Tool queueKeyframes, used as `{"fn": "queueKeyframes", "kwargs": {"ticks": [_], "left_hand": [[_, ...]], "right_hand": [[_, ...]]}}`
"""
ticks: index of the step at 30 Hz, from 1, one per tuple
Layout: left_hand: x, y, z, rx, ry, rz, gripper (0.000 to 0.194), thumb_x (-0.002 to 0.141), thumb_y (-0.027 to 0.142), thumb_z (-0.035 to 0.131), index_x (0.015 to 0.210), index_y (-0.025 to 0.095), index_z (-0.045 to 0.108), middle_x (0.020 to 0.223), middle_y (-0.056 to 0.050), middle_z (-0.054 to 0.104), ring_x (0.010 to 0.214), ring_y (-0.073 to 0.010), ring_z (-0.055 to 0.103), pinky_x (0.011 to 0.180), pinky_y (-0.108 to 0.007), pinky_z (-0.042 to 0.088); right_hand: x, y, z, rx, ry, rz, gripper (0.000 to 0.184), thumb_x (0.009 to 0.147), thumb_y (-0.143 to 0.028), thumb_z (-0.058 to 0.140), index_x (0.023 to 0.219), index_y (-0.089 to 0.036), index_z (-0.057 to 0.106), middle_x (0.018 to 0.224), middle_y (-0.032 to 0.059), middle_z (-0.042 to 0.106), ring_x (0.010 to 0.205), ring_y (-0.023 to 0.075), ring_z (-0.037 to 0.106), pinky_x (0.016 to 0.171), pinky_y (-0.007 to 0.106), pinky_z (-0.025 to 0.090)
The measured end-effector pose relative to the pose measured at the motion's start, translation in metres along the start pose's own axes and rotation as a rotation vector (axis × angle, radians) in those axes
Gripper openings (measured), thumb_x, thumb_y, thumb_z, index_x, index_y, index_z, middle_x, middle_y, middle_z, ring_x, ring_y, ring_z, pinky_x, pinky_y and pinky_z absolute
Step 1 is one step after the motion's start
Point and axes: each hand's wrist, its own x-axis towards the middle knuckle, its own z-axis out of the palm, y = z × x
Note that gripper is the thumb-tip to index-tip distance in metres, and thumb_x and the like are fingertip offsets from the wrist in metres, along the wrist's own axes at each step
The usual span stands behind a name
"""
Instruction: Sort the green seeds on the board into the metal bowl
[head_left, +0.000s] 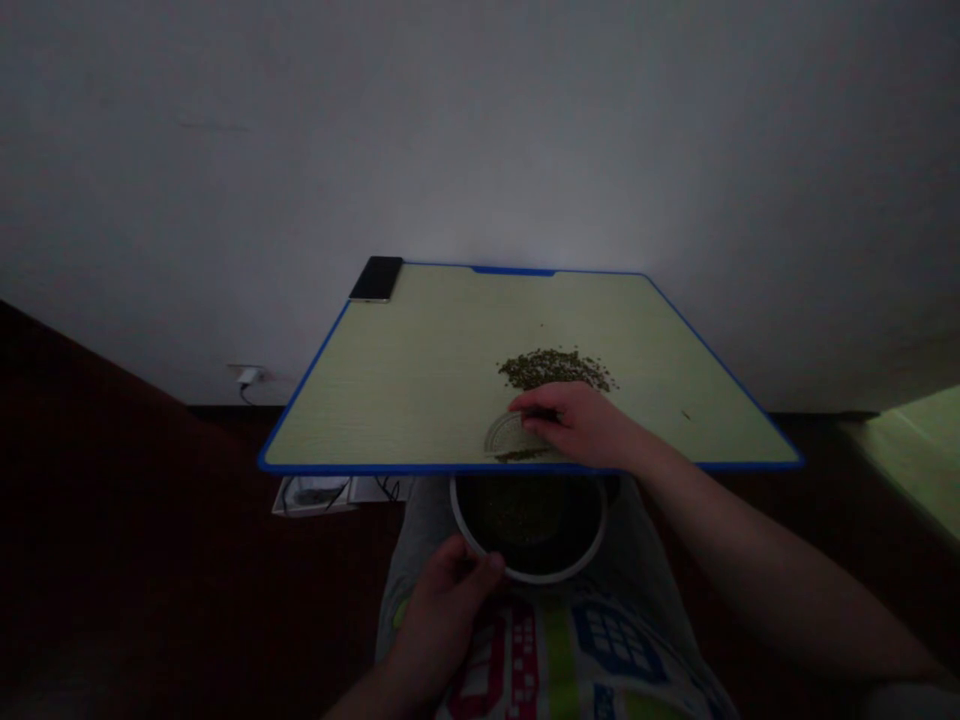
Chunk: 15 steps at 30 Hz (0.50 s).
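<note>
My right hand (574, 422) is closed on a clear half-round protractor (507, 432), held near the front edge of a pale table (405, 370) with a blue rim. A thin line of small dark grains (523, 455) lies along the protractor's straight edge. Just beyond the hand spreads a loose pile of greenish-brown grains (551, 368). Below the table edge, on my lap, sits a dark round pot (559, 577) with a light rim. Its inside is dim, with some greenish grains visible. My left hand (450, 610) grips the pot's near-left rim between thumb and fingers.
A dark phone (378, 278) lies at the table's far left corner. One small stray bit (686, 414) rests on the right side. Behind stands a grey wall (480, 130) with a plugged-in white charger (249, 375). An open white box (311, 495) with cables is under the table.
</note>
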Motion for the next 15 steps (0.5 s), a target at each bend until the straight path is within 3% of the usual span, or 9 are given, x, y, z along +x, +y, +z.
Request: {"fn": "queueKeyframes", "kwargs": {"ticks": [15], "left_hand": [[-0.0011,0.0029,0.0016,0.002,0.006,0.01,0.048,0.063,0.058,0.1,0.09,0.021,0.084,0.086,-0.007,0.088,0.093,-0.0315,0.082,0.101,-0.047,0.059]], "right_hand": [[-0.0067,-0.0035,0.0023,0.028,0.009,0.051,0.033,0.092,-0.014,0.064,0.118,-0.022,0.082,0.109,0.0066,0.085,0.098,0.0217,0.079,0.09,0.036,0.06]]}}
